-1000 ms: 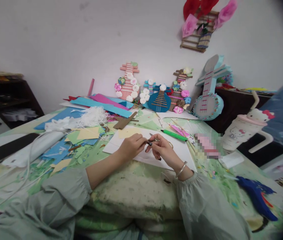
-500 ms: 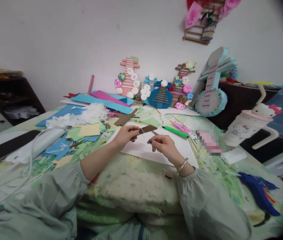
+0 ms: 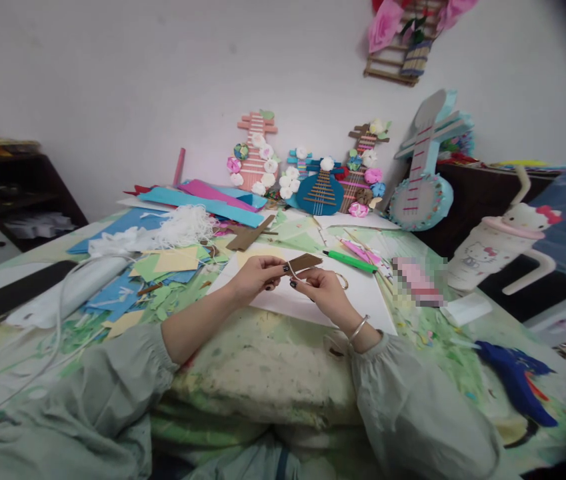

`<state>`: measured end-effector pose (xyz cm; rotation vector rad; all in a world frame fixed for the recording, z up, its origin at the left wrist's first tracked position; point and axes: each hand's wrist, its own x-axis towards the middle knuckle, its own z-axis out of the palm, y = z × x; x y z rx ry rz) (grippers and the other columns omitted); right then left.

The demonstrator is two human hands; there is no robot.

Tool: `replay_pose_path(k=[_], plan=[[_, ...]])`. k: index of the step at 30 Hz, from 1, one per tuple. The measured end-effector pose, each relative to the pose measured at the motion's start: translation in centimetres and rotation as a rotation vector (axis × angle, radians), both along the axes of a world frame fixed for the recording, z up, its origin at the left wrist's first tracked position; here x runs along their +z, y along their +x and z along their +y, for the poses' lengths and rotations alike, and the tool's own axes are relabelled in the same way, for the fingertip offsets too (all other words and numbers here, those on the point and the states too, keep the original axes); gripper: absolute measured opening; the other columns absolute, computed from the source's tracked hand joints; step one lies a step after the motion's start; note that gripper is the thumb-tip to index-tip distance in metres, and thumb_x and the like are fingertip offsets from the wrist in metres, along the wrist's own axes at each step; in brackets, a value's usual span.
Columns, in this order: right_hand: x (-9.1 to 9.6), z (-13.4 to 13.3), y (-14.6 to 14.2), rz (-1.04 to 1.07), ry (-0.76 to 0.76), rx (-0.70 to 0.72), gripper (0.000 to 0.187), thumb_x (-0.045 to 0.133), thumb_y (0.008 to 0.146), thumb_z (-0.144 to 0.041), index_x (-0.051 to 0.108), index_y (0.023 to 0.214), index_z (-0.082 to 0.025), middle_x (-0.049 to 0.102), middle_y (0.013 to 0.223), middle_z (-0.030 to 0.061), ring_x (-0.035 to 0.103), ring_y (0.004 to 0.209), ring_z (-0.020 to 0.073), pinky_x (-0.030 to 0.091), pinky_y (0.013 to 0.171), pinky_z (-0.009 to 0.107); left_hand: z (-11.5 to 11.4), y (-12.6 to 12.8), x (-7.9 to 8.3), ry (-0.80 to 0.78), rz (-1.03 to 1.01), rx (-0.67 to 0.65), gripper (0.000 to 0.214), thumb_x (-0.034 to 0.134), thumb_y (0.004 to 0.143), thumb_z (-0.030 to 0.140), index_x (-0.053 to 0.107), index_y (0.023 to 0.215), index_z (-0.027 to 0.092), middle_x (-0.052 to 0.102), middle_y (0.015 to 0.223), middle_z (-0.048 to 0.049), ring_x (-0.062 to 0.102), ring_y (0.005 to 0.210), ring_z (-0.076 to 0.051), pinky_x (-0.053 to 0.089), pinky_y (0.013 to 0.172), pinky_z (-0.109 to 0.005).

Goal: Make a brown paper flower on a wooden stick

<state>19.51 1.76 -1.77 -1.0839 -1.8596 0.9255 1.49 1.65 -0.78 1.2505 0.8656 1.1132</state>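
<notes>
My left hand (image 3: 259, 277) is closed, pinching a small dark-brown piece of card (image 3: 305, 262) that points to the right. Close beside it, my right hand (image 3: 327, 292) has thumb and forefinger pinched on a thin pale string (image 3: 293, 273), which runs up to the left fingertips at the card. A gold-coloured loop (image 3: 343, 280), like a scissors handle, shows just beyond the right hand; whether that hand holds it I cannot tell. Under both hands lies a white paper sheet (image 3: 283, 312).
Paper scraps (image 3: 163, 293), white string (image 3: 187, 227) and a phone (image 3: 13, 293) lie left. A green marker (image 3: 350, 261) lies beyond the right hand. A blue glue gun (image 3: 515, 380) and a tumbler (image 3: 483, 253) are right. Decorated paper lutes (image 3: 320, 193) stand at the back.
My right hand has moved left and up, close to my left hand. The brown card has shifted slightly right, and the pale string now spans between the fingertips.
</notes>
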Motion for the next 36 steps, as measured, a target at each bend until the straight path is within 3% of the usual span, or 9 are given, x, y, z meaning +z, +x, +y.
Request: replay_pose_path(k=[13,24,31,36], plan=[[0.5,-0.4,-0.1,0.102,-0.062,0.079,0.014,0.059,0.066,-0.029,0.059,0.062,-0.015,0.044,0.053,-0.0035,0.032,0.051,0.0074,0.023,0.047,0.021,-0.2,0.4,0.0,-0.008,-0.011,0.053,0.030,0.075,0.063,0.031,0.059,0.080,0.011,0.053,0.049,0.0030,0.043,0.043,-0.005,0.024,0.041,-0.019],[1.2,-0.8,0.0,0.068,-0.031,0.060,0.017,0.062,0.067,-0.030,0.058,0.060,-0.015,0.044,0.051,-0.0044,0.031,0.049,0.0061,0.022,0.047,0.021,-0.1,0.3,-0.1,0.046,0.004,0.116,0.033,0.073,0.064,0.028,0.065,0.089,0.008,0.057,0.055,-0.0005,0.046,0.047,-0.007,0.028,0.043,-0.020],[1.2,-1.0,0.1,0.044,-0.017,0.079,0.020,0.064,0.067,-0.033,0.059,0.061,-0.015,0.042,0.050,-0.0048,0.031,0.049,0.0060,0.022,0.047,0.021,0.0,0.3,-0.3,0.069,0.031,0.143,0.028,0.073,0.064,0.028,0.067,0.084,0.010,0.055,0.050,0.0008,0.045,0.046,-0.007,0.029,0.043,-0.020],[1.0,-0.8,0.0,0.091,-0.064,0.157,0.031,0.058,0.075,-0.044,0.064,0.070,-0.014,0.038,0.048,-0.0050,0.029,0.045,0.0064,0.021,0.045,0.022,-0.1,0.1,0.4,0.055,-0.042,0.074,0.027,0.072,0.064,0.028,0.069,0.082,0.008,0.066,0.073,-0.0080,0.042,0.047,-0.004,0.026,0.042,-0.019]])
